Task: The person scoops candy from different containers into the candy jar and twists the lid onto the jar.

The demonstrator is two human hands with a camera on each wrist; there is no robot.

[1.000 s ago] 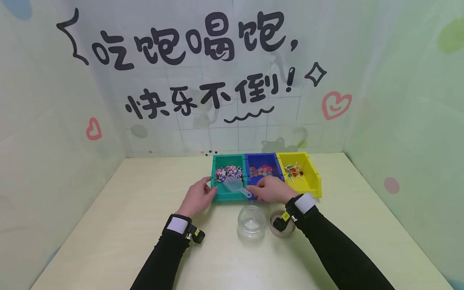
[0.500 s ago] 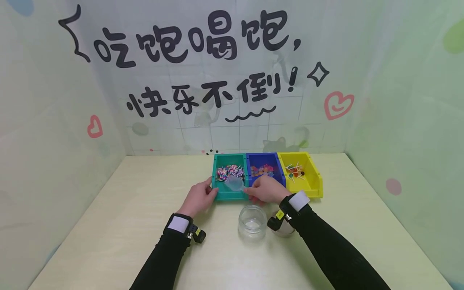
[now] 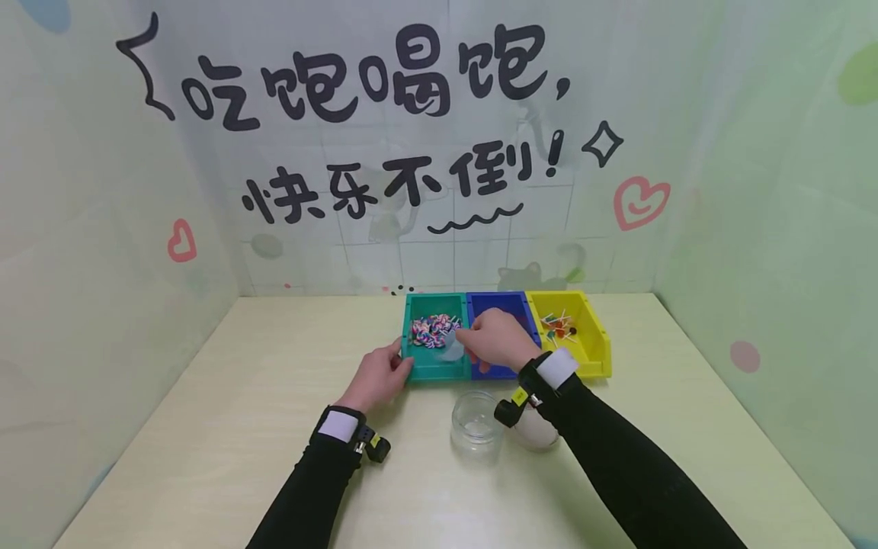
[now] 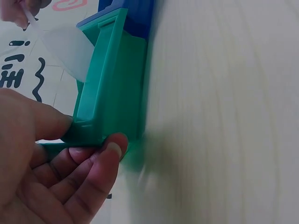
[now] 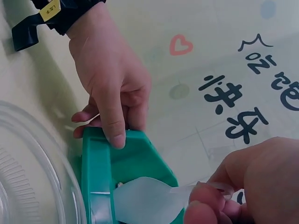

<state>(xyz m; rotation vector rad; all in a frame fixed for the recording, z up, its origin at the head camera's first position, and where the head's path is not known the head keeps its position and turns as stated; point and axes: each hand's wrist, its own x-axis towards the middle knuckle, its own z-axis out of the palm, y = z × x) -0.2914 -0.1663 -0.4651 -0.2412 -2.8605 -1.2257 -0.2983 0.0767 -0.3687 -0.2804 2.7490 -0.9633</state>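
Observation:
My left hand (image 3: 376, 375) grips the front left corner of a green bin (image 3: 436, 371), thumb over the side wall and fingers beneath the edge, as the left wrist view shows. Swirled pink, blue and white candies (image 3: 432, 331) lie in that bin. Between thumb and fingers, my right hand (image 3: 504, 340) pinches the handle of a translucent white scoop (image 5: 149, 201). The bowl of the scoop is over the front part of the green bin, close to the candies. My right hand hides much of the blue bin (image 3: 499, 301) and what lies in it.
Right of the blue bin stands a yellow bin (image 3: 591, 335) with small lollipops (image 3: 559, 326). A clear jar (image 3: 475, 427) stands open in front of the bins. Beside it a round lid (image 3: 538, 431) lies partly under my right wrist. A printed backdrop (image 3: 439, 259) rises behind the table.
My right hand has moved up and a little to the left, over the blue bin. The scoop has turned, its handle now hidden behind the hand. My left hand has stayed on the green bin.

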